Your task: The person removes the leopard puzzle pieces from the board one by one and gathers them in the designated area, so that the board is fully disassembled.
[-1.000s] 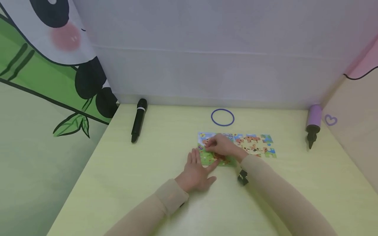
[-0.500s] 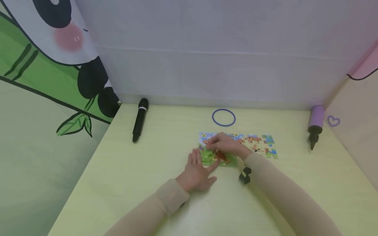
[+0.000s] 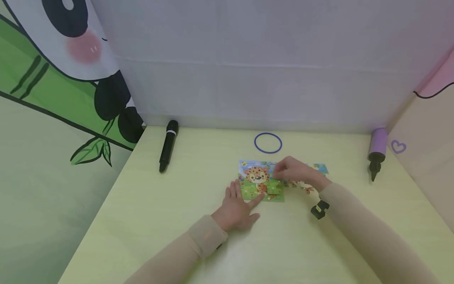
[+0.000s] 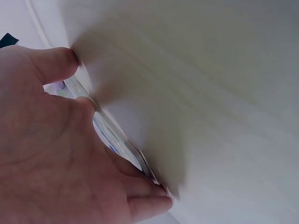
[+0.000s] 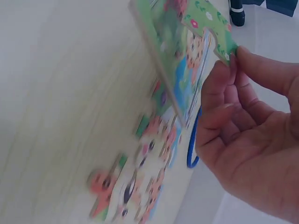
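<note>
A small jigsaw board (image 3: pixel 249 192) with a spotted cub picture lies on the table. My left hand (image 3: pixel 237 209) rests beside its lower left corner, fingers straight and touching the board's edge; in the left wrist view the fingertips lie along that edge. My right hand (image 3: pixel 296 172) is above the board's right side. Thumb and fingers pinch a green flowered puzzle piece (image 5: pixel 210 23), clearest in the right wrist view. In the head view this piece (image 3: pixel 274 187) covers the board's right part. Several loose puzzle pieces (image 3: pixel 320 168) lie right of the board, partly hidden by my right hand.
A black microphone (image 3: pixel 168 146) lies at the back left. A blue ring (image 3: pixel 268 143) is behind the board. At the back right lies a purple hand pump (image 3: pixel 377 150) with a dark nozzle. A pale wall panel (image 3: pixel 227 90) closes the table's far side.
My right hand has moved right, from the middle of the board to its right side, with the green puzzle piece. The cub picture has come into view. My left hand has stayed put.
</note>
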Available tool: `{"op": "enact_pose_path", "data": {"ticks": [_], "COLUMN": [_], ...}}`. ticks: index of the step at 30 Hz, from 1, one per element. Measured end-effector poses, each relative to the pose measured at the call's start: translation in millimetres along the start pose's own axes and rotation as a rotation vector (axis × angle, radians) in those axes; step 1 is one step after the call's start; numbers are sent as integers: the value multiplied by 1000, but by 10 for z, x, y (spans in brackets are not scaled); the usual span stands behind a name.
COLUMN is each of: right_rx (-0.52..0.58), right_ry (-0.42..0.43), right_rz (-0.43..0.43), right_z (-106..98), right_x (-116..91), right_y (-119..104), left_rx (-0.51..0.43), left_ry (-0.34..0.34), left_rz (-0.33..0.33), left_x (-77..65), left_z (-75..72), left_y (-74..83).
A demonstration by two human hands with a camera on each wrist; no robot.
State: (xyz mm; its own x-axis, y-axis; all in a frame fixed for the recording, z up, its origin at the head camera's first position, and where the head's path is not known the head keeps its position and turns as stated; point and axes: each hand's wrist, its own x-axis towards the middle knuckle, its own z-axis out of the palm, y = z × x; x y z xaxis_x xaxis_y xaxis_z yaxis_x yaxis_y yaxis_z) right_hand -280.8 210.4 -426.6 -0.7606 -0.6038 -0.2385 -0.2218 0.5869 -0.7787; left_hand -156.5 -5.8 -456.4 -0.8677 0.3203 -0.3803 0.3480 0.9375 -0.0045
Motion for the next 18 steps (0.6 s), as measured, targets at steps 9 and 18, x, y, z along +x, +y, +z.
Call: {"op": "enact_pose_path", "data": {"ticks": [9,18], "right_rx": [-13,-85], "right_ry": [-30,-60], "right_rz": [66,53], "right_z": [-144,-151], "right_x": [-326,-390], "right_y": [181,279], "left_rx": [-40,-41], "left_ry": [35,18], "left_rz": [13,2], "left_x": [-109,-108], "left_z": [-67,-96], "left_y": [11,18]}}
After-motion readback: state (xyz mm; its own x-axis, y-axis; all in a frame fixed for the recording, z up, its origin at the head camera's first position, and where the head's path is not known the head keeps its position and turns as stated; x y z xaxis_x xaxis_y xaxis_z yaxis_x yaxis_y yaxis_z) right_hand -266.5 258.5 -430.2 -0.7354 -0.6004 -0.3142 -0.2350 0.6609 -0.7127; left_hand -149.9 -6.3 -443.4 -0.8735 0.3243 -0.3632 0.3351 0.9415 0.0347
